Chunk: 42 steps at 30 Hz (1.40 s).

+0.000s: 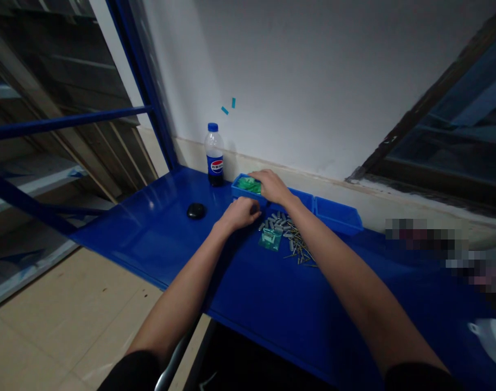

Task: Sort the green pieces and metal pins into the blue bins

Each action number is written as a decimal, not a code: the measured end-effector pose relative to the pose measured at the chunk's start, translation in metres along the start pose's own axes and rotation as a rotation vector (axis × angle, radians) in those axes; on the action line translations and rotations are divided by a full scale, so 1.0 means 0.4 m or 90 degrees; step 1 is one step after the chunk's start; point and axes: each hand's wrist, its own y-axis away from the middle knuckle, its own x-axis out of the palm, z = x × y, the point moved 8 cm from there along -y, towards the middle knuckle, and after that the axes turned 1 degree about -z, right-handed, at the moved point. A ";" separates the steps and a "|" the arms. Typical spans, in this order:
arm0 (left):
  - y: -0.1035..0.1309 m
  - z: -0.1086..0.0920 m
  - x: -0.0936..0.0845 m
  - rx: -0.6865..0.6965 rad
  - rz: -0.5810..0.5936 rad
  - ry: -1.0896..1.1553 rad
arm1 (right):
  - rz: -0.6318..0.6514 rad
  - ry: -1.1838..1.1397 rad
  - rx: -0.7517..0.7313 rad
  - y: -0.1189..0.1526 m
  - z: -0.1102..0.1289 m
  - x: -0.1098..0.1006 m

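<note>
My right hand (pixel 272 185) is over the left blue bin (pixel 233 190), its fingers stretched across the green plastic bags (pixel 248 185) inside. The fingertips are partly hidden, and no item shows in its grasp. In front of that bin, my left hand (pixel 240 212) is closed with curled fingers; anything within them is hidden. To its right, a small green-tinted bag (pixel 271 239) with metal pieces in it lies on the blue table (pixel 248 293). Several loose silver metal sleeves (pixel 277 219) and a heap of thin brass-coloured screws or pins (pixel 297 245) lie beside the bag, partly behind my right forearm.
More blue bins (pixel 338 214) line the wall to the right. A cola bottle (pixel 214 157) stands at the back left, and a black rounded object (pixel 196 210) lies before it. Blue frame bars (pixel 68 118) rise on the left. A white object (pixel 492 338) sits far right.
</note>
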 end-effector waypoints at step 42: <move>0.000 -0.131 0.043 0.038 0.048 0.426 | -0.115 -0.586 0.312 0.461 -0.037 -0.062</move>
